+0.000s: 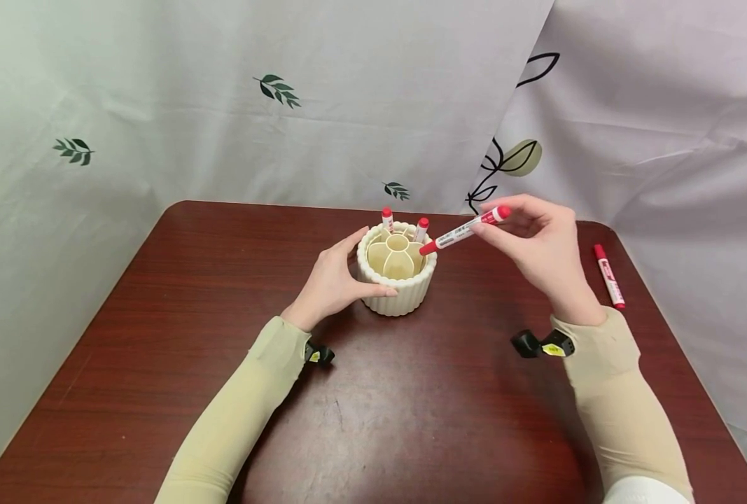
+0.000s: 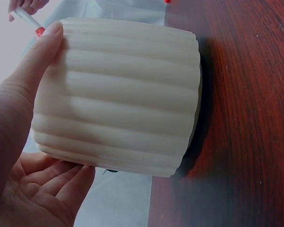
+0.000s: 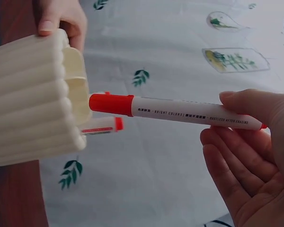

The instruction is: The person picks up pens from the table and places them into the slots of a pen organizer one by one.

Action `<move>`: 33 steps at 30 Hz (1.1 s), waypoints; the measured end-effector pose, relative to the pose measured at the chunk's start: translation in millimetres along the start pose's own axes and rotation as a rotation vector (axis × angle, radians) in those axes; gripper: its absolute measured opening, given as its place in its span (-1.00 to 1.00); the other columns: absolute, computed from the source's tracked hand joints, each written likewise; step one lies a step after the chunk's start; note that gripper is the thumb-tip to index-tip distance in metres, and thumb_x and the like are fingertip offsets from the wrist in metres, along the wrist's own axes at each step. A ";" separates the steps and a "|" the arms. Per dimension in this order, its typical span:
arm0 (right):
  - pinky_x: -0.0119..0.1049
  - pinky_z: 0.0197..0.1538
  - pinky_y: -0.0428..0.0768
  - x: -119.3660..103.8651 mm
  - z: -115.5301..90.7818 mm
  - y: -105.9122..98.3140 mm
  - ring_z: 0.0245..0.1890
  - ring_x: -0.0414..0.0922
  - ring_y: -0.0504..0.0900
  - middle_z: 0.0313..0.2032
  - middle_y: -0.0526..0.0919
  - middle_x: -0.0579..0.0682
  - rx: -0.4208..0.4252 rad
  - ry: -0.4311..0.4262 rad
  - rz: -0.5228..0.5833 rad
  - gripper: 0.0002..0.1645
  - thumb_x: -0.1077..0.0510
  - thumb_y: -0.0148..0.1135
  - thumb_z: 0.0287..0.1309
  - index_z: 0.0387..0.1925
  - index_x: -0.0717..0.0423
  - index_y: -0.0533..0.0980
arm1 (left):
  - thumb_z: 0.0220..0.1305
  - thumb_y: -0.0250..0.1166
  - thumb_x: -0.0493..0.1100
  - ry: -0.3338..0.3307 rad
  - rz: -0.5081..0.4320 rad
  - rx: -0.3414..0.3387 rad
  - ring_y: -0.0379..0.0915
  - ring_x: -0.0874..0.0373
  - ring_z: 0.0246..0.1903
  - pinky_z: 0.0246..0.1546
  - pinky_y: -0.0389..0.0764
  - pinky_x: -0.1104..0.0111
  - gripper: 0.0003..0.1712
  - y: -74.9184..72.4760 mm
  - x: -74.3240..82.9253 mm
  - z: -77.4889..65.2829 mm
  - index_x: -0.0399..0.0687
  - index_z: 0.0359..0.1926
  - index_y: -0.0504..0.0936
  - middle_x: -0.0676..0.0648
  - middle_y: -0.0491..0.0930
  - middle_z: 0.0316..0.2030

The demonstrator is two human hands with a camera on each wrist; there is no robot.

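A cream ribbed pen holder (image 1: pixel 405 297) with petal-shaped compartments stands on the table. My left hand (image 1: pixel 331 283) grips it from the left, thumb along the near side and fingers round the far side. My right hand (image 1: pixel 540 241) pinches a red-and-white marker (image 3: pixel 180 111) near one end between thumb and fingers. The marker slants down to the left, its red cap right at the holder's right rim. Two more markers, a left one (image 1: pixel 387 220) and a right one (image 1: pixel 421 229), stand in the back compartments with their red ends up.
Another red-and-white marker (image 1: pixel 609 276) lies near the right edge of the dark brown wooden table (image 1: pixel 178 315). A pale curtain (image 1: pixel 348 140) with leaf prints hangs behind the table and along its sides.
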State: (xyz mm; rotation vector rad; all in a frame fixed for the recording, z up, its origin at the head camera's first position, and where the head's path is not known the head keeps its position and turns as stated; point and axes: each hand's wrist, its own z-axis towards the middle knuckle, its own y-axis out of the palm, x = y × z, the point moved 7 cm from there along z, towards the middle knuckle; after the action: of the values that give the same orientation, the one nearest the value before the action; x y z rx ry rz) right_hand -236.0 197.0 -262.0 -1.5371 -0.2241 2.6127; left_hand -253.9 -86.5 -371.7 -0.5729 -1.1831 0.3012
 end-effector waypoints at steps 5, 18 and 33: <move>-0.38 -0.23 0.70 8.9 2.3 14.5 -0.37 -0.09 0.75 -0.18 0.77 0.04 -0.055 0.044 -0.050 -0.74 0.35 0.57 0.01 -0.22 0.29 0.69 | -0.31 0.72 0.29 0.007 0.009 0.003 0.43 0.21 0.24 0.24 0.45 0.30 0.37 0.0 -0.3 0.7 -0.08 0.52 0.30 0.04 0.45 0.35; -0.30 -0.23 0.72 38.6 4.3 51.9 -0.36 -0.10 0.74 -0.27 0.75 -0.05 -0.176 0.051 -0.157 -0.73 0.14 0.63 0.01 -0.24 0.11 0.72 | -0.32 0.72 0.29 0.019 0.004 -0.006 0.45 0.21 0.23 0.24 0.45 0.30 0.39 0.2 0.9 1.4 -0.09 0.52 0.29 0.02 0.45 0.35; -0.31 -0.25 0.71 59.4 -2.1 68.6 -0.38 -0.13 0.70 -0.34 0.73 -0.10 -0.247 0.049 -0.206 -0.67 0.08 0.66 -0.03 -0.22 0.07 0.72 | -0.30 0.70 0.33 0.024 0.016 -0.006 0.44 0.25 0.22 0.22 0.46 0.30 0.39 0.8 0.6 1.5 -0.10 0.52 0.28 0.01 0.43 0.36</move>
State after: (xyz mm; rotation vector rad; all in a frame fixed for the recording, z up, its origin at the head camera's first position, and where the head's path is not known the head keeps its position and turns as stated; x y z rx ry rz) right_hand -263.8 139.3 -326.2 -1.5515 -0.6850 2.4574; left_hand -255.1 -85.2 -371.4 -0.5900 -1.1571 0.3036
